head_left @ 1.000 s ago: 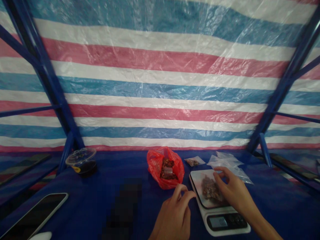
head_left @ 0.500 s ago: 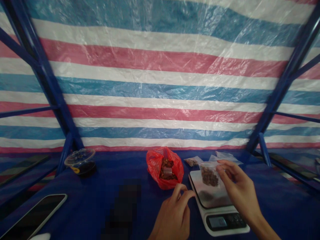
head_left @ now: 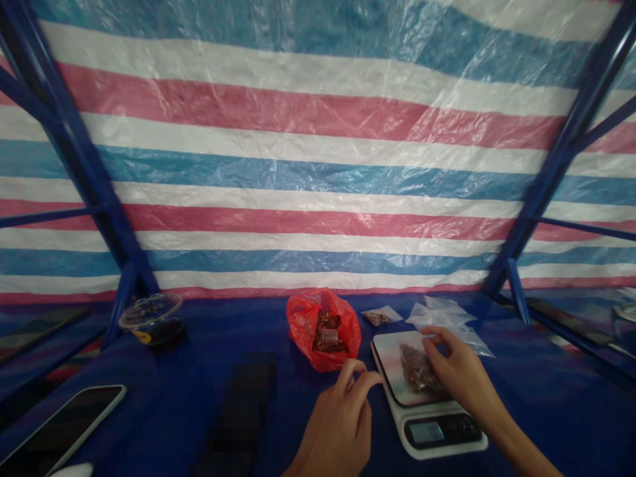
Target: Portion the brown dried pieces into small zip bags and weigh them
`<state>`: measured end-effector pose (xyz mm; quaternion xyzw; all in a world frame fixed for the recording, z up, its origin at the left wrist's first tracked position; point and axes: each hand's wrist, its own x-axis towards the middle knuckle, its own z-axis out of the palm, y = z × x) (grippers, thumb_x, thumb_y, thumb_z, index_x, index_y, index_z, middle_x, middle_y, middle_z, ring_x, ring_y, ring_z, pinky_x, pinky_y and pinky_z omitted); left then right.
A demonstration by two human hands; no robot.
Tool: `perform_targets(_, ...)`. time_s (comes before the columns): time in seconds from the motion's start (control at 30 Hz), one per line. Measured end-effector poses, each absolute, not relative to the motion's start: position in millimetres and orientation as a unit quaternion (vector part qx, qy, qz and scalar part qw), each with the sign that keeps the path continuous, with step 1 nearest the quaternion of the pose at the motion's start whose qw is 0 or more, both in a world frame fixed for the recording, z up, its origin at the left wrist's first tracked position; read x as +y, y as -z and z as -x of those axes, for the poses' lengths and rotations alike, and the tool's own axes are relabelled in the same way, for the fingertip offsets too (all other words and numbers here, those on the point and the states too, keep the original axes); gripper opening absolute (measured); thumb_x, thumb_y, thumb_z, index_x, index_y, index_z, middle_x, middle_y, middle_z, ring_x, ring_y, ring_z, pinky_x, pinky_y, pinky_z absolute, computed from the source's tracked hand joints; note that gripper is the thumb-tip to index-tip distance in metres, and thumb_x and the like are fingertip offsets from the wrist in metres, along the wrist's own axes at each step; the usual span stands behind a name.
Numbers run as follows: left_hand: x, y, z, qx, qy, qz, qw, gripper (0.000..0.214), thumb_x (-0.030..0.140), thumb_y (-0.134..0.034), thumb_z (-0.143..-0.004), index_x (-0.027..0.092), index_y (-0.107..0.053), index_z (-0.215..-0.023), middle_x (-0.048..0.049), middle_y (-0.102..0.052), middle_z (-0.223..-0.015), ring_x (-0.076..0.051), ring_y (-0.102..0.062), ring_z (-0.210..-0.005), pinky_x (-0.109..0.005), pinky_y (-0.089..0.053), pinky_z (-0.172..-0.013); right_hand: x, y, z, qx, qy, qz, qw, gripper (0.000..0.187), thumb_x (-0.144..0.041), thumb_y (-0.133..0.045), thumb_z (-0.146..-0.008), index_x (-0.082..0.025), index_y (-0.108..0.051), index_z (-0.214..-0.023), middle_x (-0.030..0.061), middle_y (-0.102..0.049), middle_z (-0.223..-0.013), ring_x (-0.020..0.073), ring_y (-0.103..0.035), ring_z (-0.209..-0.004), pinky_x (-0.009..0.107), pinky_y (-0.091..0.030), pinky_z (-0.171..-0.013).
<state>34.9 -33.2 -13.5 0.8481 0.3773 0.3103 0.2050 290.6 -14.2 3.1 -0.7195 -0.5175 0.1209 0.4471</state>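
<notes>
A small clear zip bag of brown, dried-looking pieces (head_left: 417, 370) rests on the metal plate of the kitchen scale (head_left: 390, 358). At the bag's upper right edge, my right hand (head_left: 460, 371) pinches it between thumb and fingers. My left hand (head_left: 340, 414) hovers left of the scale, fingers curled in toward the thumb, with nothing visible in them. Just beyond it sits an open red plastic bag (head_left: 298, 324) holding more brown pieces and a small clear scoop-like item (head_left: 329, 338). The scale's display is lit, but its digits are too blurred to read.
Behind the scale lie another small filled bag (head_left: 380, 317) and several flat clear bags (head_left: 440, 311). A lidded clear tub (head_left: 154, 321) with dark contents and a phone (head_left: 64, 427) are on the left. Striped sheeting (head_left: 318, 152) hangs behind the blue table between blue metal posts.
My right hand has lowered the zip bag from above the scale onto its plate, uncovering the flat bags behind. My left hand stays in nearly the same place. The view has shifted slightly.
</notes>
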Motion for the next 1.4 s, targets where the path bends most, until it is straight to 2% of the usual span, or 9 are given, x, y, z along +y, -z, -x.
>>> perform_targets(0.17,-33.5,13.0,-33.9,0.379,-0.315,-0.843,0.213,0.052,0.001,-0.039,-0.092,0.029,-0.067,-0.127,-0.0064,-0.067,-0.124,-0.019,-0.076,-0.097,-0.030,-0.061,-0.087,-14.1,-4.4,-289.3,-0.525,-0.054,0.737,0.422,0.045,-0.056,-0.048,-0.078,-0.023,-0.073,-0.097,0.0085,-0.077,-0.081,0.0285,-0.072,-0.070,0.037,-0.051,-0.067)
perform_targets(0.67,-32.6,14.0,-32.8,0.376,-0.319,-0.843,0.216,0.052,0.002,-0.038,-0.093,0.028,-0.067,-0.127,-0.0070,-0.067,-0.124,-0.020,-0.076,-0.097,-0.030,-0.060,-0.088,-13.9,-3.5,-291.1,-0.514,-0.090,0.754,0.400,0.047,-0.061,-0.048,-0.081,-0.025,-0.071,-0.100,0.0054,-0.077,-0.078,0.0279,-0.073,-0.066,0.036,-0.049,-0.061)
perform_targets(1.1,-32.2,15.9,-33.3,0.381,-0.319,-0.839,0.221,0.051,0.003,-0.038,-0.093,0.028,-0.067,-0.128,-0.0068,-0.067,-0.125,-0.018,-0.075,-0.098,-0.029,-0.060,-0.089,-15.4,-3.4,-292.9,-0.499,-0.109,0.749,0.422,0.047,-0.063,-0.050,-0.081,-0.026,-0.071,-0.102,0.0037,-0.075,-0.075,0.0262,-0.070,-0.063,0.033,-0.046,-0.056)
perform_targets(1.4,-30.4,15.5,-33.9,0.385,-0.313,-0.840,0.220,0.049,0.004,-0.038,-0.093,0.028,-0.067,-0.126,-0.0070,-0.067,-0.125,-0.019,-0.075,-0.097,-0.029,-0.060,-0.088,-15.4,-1.9,-296.0,-0.499,-0.114,0.755,0.410,0.046,-0.063,-0.050,-0.082,-0.026,-0.070,-0.103,0.0041,-0.076,-0.079,0.0268,-0.072,-0.066,0.034,-0.048,-0.059)
